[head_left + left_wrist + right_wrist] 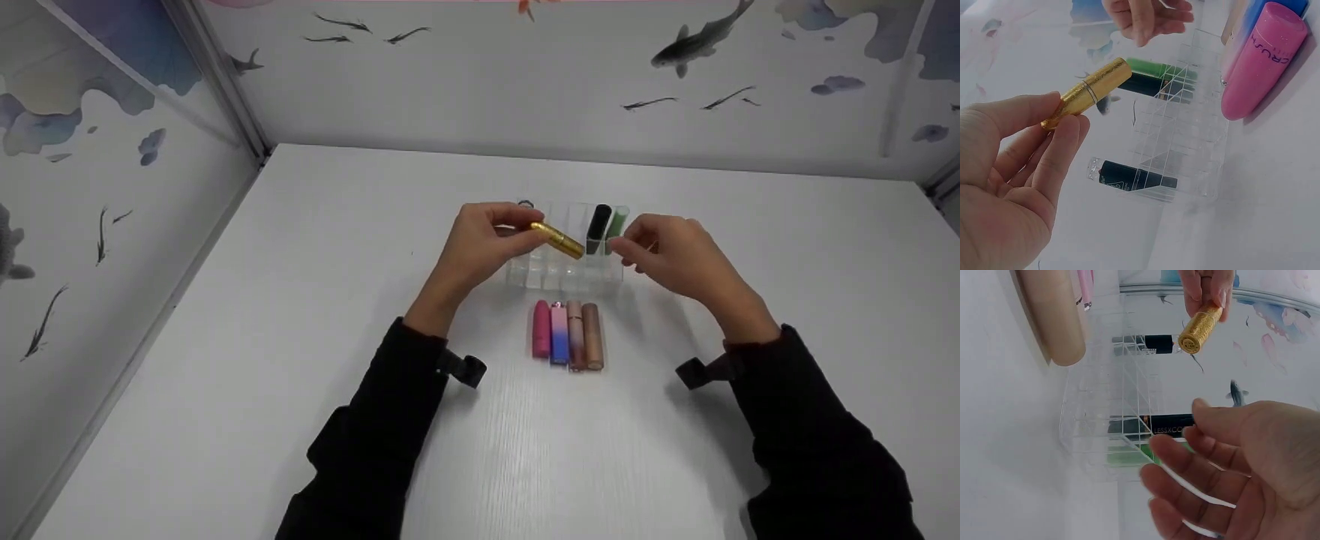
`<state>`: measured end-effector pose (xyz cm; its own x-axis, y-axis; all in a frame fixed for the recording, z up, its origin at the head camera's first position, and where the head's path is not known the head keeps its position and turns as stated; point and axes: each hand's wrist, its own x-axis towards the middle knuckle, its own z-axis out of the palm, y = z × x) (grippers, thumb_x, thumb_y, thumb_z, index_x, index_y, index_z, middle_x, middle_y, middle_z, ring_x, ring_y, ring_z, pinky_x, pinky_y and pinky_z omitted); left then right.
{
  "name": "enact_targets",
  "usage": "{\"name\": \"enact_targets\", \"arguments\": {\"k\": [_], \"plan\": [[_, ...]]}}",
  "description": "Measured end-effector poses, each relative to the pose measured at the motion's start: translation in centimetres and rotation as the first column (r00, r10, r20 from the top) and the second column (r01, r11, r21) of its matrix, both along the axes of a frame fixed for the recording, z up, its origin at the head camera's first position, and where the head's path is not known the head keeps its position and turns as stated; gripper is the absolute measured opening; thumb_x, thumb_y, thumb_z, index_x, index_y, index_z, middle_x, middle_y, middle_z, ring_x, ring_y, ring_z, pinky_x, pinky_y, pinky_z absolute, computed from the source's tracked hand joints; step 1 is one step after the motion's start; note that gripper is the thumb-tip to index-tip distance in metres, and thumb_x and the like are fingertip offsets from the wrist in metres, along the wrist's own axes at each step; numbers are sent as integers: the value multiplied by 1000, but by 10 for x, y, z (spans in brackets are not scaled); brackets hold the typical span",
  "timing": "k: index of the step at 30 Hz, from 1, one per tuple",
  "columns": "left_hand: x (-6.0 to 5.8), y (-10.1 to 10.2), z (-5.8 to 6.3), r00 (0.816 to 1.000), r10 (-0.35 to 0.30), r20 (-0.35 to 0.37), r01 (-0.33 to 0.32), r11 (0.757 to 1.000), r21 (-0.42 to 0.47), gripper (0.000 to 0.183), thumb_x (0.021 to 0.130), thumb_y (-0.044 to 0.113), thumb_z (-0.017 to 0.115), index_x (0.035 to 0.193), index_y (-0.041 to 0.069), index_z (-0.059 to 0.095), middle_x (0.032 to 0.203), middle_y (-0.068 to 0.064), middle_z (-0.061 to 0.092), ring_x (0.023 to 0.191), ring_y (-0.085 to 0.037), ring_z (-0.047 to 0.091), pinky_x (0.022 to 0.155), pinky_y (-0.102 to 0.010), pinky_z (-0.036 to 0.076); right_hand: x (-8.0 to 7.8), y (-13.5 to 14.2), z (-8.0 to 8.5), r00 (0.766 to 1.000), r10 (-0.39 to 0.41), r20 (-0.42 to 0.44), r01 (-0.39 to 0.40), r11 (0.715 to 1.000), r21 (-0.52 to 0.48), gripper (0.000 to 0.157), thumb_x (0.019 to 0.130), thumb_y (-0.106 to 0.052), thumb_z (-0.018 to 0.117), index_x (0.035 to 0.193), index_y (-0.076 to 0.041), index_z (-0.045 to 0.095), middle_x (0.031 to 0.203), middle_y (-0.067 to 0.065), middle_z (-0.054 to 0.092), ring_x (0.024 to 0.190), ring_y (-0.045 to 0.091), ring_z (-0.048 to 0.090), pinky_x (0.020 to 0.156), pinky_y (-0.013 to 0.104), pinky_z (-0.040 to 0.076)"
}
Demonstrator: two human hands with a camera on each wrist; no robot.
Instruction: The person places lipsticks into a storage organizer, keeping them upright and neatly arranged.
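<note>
A gold lipstick tube [1088,93] is pinched between the thumb and fingers of my left hand [487,244], above a clear compartmented organizer [562,279]. My right hand [671,251] holds nothing, its fingers loosely bent beside the organizer's right end. Two tubes stand in the right-hand compartments: a black one [598,223] and a green one [618,222]. At the organizer's other end stands a dark tube with a clear cap [1123,175], mostly hidden behind my left hand in the head view.
In front of the organizer, a pink tube [541,330], a pink-to-blue tube [559,334], a rose tube [575,335] and a tan tube [592,336] lie side by side on the white table [300,420]. Printed panels [465,90] border the table.
</note>
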<state>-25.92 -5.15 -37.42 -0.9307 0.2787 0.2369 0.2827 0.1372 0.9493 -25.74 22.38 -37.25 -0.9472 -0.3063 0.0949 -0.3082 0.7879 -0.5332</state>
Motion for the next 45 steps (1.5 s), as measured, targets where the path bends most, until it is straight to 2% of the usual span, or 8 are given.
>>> {"name": "enact_targets", "arguments": {"k": [3, 5, 8, 12, 23, 31, 38, 45], "plan": [[0, 0, 1, 1000, -4, -5, 4, 1000, 28, 24, 90, 7, 78, 112, -3, 74, 107, -12, 72, 93, -20, 72, 81, -29, 58, 2, -4, 0, 991, 70, -112, -79, 994, -74, 31, 100, -35, 67, 108, -5, 69, 92, 6, 73, 77, 20, 66, 65, 25, 51], [0, 0, 0, 1000, -5, -13, 6, 999, 35, 23, 90, 7, 77, 111, -3, 74, 107, -12, 72, 92, -20, 72, 81, -30, 58, 3, -7, 0, 979, 130, -157, -147, 984, -105, 33, 99, -34, 68, 113, -5, 68, 95, 5, 74, 78, 20, 68, 66, 22, 52], [-1, 0, -1, 1000, -16, -15, 17, 999, 47, 24, 91, 6, 77, 112, -5, 74, 107, -12, 72, 92, -20, 72, 80, -30, 58, 5, -12, 0, 964, 204, -171, -227, 966, -126, 36, 99, -33, 68, 119, -4, 68, 97, 4, 75, 78, 19, 69, 67, 22, 54], [-1, 0, -1, 999, -39, -11, 40, 997, 67, 25, 91, 6, 77, 112, -6, 73, 106, -12, 72, 93, -21, 72, 80, -31, 58, 8, -17, 0, 954, 251, -161, -270, 957, -105, 36, 99, -32, 68, 123, -5, 68, 98, 3, 74, 79, 16, 68, 67, 25, 55], [0, 1, -2, 997, -82, -1, 82, 992, 97, 23, 92, 5, 75, 113, -4, 73, 106, -13, 71, 94, -26, 73, 81, -32, 59, 8, -20, -2, 947, 286, -149, -297, 953, -58, 29, 99, -31, 68, 113, -6, 74, 90, 0, 73, 72, 14, 61, 62, 26, 53], [0, 0, -1, 996, -92, -12, 92, 990, 102, 26, 95, 9, 73, 119, -3, 72, 110, -12, 70, 96, -23, 73, 83, -33, 58, 9, -22, 0, 946, 290, -147, -303, 950, -73, 24, 99, -27, 69, 108, -5, 74, 88, 6, 73, 68, 15, 59, 60, 26, 52], [-1, 1, -3, 994, -111, -21, 113, 985, 129, 29, 97, 8, 70, 123, -4, 69, 111, -13, 72, 99, -26, 71, 85, -33, 58, 9, -24, -3, 937, 317, -143, -332, 939, -91, 24, 99, -29, 69, 107, -6, 73, 83, -2, 71, 64, 14, 56, 56, 26, 51], [0, 2, -2, 993, -108, -42, 112, 989, 97, 30, 98, 10, 68, 125, -3, 68, 112, -12, 72, 98, -28, 71, 85, -31, 57, 11, -27, -4, 937, 334, -102, -342, 936, -81, 19, 98, -25, 71, 105, -8, 73, 81, 2, 71, 62, 15, 56, 54, 27, 51]]}}
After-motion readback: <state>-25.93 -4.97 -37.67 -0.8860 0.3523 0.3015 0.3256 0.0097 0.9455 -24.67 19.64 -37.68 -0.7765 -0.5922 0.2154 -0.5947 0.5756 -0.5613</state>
